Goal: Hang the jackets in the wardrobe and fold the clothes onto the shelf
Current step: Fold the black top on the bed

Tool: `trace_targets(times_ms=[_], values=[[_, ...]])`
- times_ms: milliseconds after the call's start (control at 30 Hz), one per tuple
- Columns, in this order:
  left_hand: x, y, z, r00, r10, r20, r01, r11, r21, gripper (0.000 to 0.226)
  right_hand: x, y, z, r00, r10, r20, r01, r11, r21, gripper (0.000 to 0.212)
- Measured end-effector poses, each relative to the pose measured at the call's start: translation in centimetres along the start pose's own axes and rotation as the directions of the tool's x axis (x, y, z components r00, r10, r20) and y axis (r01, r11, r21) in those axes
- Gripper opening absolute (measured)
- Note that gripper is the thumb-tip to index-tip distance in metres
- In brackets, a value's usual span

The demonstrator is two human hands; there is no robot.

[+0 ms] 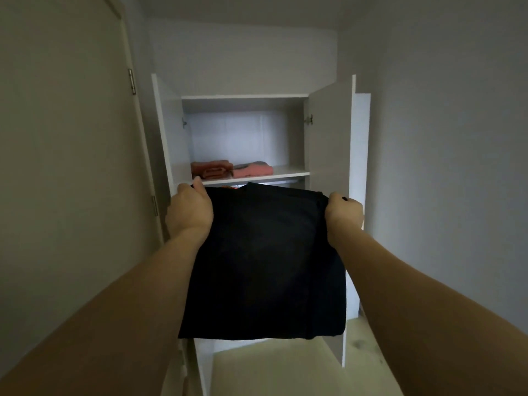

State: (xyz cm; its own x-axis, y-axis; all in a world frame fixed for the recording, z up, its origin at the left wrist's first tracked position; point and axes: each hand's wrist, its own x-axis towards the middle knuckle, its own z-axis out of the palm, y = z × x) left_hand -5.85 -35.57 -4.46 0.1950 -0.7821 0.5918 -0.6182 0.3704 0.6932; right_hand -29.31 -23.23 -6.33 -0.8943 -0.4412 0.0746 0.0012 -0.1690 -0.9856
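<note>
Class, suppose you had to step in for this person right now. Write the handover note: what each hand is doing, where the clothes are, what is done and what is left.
Left hand: grips the top left corner of the black garment.
Right hand: grips its top right corner.
The garment hangs spread between both hands in front of the open wardrobe, just below the shelf.
Done: two folded piles lie on the shelf's left half, an orange pile and a pink pile.
Left: fold the black garment and put it on the shelf, probably on the free right side. Whether any jackets are hung cannot be seen.
</note>
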Motion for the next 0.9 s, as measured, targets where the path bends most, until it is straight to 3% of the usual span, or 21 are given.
trace_targets(times_ms=[167, 300, 400, 467, 533, 633, 700, 800, 900], values=[[9.5, -2.5, 12.6, 0.995, -0.069, 0.075, 0.074, 0.996, -0.053, 0.054, 12.3, 2.8, 10.3, 0.999, 0.046, -0.013, -0.046, 0.999, 0.02, 0.032], [18.4, -1.2, 22.1, 0.956, -0.027, 0.291, 0.083, 0.98, -0.181, 0.061, 22.8, 2.9, 17.2, 0.998, 0.059, -0.014, -0.059, 0.998, 0.019, 0.032], [24.8, 0.3, 29.1, 0.921, 0.061, 0.385, 0.087, 0.931, -0.354, 0.046, 30.6, 2.2, 21.2, 0.999, 0.026, 0.024, -0.027, 0.999, 0.029, 0.017], [28.7, 1.0, 33.6, 0.915, 0.101, 0.39, 0.061, 0.922, -0.383, 0.027, 35.8, 1.7, 24.2, 0.996, 0.059, 0.072, -0.059, 0.998, -0.003, 0.037], [32.8, 1.9, 38.0, 0.921, 0.113, 0.372, 0.052, 0.913, -0.406, 0.022, 41.0, 0.9, 27.3, 0.981, 0.11, 0.16, -0.105, 0.994, -0.039, 0.064], [39.6, 3.7, 44.2, 0.956, 0.08, 0.283, 0.071, 0.87, -0.488, 0.023, 48.8, -0.3, 32.3, 0.847, 0.076, 0.526, -0.099, 0.995, 0.016, 0.093], [44.5, 4.9, 48.0, 0.969, 0.062, 0.24, 0.082, 0.834, -0.545, 0.01, 53.5, -0.9, 35.2, 0.749, -0.029, 0.662, -0.072, 0.989, 0.125, 0.087], [51.2, 7.1, 52.9, 0.978, 0.055, 0.203, 0.078, 0.801, -0.594, 0.014, 60.4, -1.4, 39.7, 0.713, -0.135, 0.688, -0.022, 0.977, 0.214, 0.06], [57.1, 8.8, 57.5, 0.983, 0.034, 0.18, 0.082, 0.796, -0.6, 0.01, 66.0, -1.8, 44.3, 0.669, -0.131, 0.732, -0.024, 0.98, 0.198, 0.047]])
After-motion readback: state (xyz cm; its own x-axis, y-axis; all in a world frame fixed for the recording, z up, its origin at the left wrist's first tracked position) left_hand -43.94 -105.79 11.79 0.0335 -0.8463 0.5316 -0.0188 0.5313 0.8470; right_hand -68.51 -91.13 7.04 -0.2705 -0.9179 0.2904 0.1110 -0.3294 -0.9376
